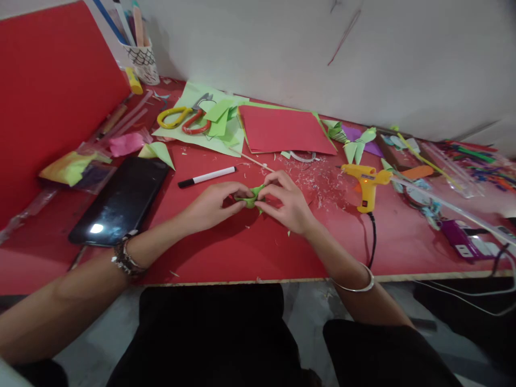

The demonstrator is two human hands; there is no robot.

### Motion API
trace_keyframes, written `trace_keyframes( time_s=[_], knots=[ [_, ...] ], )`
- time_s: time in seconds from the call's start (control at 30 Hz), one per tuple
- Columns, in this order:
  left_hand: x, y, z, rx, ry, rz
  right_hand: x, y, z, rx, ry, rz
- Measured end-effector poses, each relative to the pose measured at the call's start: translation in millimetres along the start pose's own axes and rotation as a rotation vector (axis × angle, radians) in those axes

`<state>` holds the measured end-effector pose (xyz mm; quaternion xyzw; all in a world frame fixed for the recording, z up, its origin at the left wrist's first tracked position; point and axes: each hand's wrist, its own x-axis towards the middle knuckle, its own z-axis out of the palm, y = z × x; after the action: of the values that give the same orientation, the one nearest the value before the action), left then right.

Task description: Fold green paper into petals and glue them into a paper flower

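Between my two hands is a small piece of green paper [253, 198], curled or folded over. My left hand [217, 203] pinches its left end between thumb and fingers. At the other end, the thumb and fingertips of my right hand [285, 201] are closed on it. A marker [209, 177] with a white barrel and black cap lies just beyond my left hand. Past my right hand, a thin stick [256, 162] rests on the table. The exact shape of the folded paper is partly hidden by my fingers.
A yellow glue gun [366, 185] with a cord stands right. Scissors [196, 122] lie on light green sheets behind, beside red paper [286, 129]. A black phone [121, 201] is left. A pen cup [142, 62], purple power strip [463, 240] and paper scraps surround the red table [242, 258].
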<state>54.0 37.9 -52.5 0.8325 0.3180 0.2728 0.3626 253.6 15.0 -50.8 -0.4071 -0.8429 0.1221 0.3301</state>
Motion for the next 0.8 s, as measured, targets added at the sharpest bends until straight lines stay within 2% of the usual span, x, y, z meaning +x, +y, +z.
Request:
trace_keyframes(
  time_s=[0.27,0.43,0.57,0.8],
  knots=[
    [-1.0,-5.2,-0.6,-0.012,0.039,-0.026,1.2,-1.3,-4.2,0.035,0.020,-0.009],
    [-1.4,-7.1,-2.4,0.031,0.043,-0.021,-0.6,0.5,-2.8,0.182,0.054,0.105],
    [-0.9,-7.7,-2.9,0.082,0.022,-0.003,-3.1,3.1,-0.7,0.294,-0.049,0.189],
    [-1.4,-10.1,-3.1,0.194,-0.016,0.014,-4.6,5.0,0.8,0.356,-0.185,0.232]
  ],
)
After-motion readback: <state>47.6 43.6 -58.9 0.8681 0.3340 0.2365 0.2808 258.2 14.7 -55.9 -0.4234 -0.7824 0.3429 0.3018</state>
